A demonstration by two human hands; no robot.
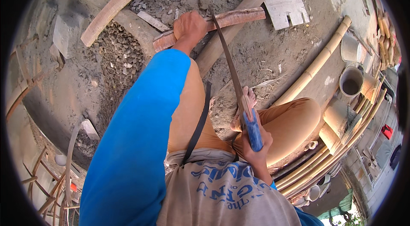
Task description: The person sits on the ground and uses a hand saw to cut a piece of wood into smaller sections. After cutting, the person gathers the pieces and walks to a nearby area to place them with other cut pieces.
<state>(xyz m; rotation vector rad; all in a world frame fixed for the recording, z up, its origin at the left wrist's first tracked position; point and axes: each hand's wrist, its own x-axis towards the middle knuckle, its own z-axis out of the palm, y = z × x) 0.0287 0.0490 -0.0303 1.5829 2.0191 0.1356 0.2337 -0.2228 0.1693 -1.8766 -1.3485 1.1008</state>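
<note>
My left hand (190, 27), at the end of a blue sleeve, is closed around a short wooden beam (241, 16) near its left part. The beam lies across a thick bamboo pole (222, 43) on the ground. In my right hand (257, 144), close to my body, is the blue handle of a handsaw (231, 64). Its long, brownish blade runs away from me, and the tip end crosses the beam just right of my left hand. Whether the teeth have cut into the wood cannot be made out.
A curved wooden plank (121, 5) lies at the upper left, near gravel (121, 51). Notched grey board (285, 4) rests beyond the pole. On the right are a long bamboo pole (318, 66), a bucket (351, 81) and stacked bamboo (318, 170). My bare foot (249, 98) is below the blade.
</note>
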